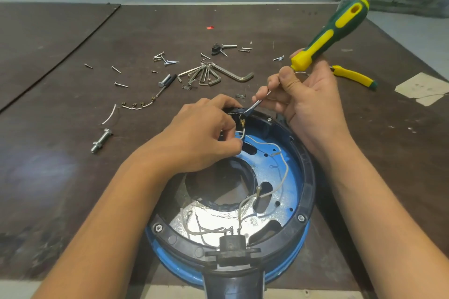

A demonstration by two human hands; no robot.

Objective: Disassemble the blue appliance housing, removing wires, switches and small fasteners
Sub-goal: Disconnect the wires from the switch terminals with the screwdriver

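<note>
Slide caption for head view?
Right hand sets green-yellow screwdriver against black switch in blue housing; left hand pinches white wire.

The blue housing (pixel 289 177) is round like a bowl and lies open side up. A black ring (pixel 309 172) runs around its top, with two bolts (pixel 158 227) in it. Thin white wires (pixel 283 175) curl across the inside to a black block (pixel 230 245) at the near side. At the far side sits a small black switch (pixel 237 113). The left hand (pixel 206 133) pinches a white wire (pixel 243 135) just under it. The right hand (pixel 308 104) holds a screwdriver (pixel 335 31) with its tip on the switch. Behind the housing lie loose screws (pixel 167 60), short wire bits (pixel 136 105) and one big bolt (pixel 100 141).
</note>
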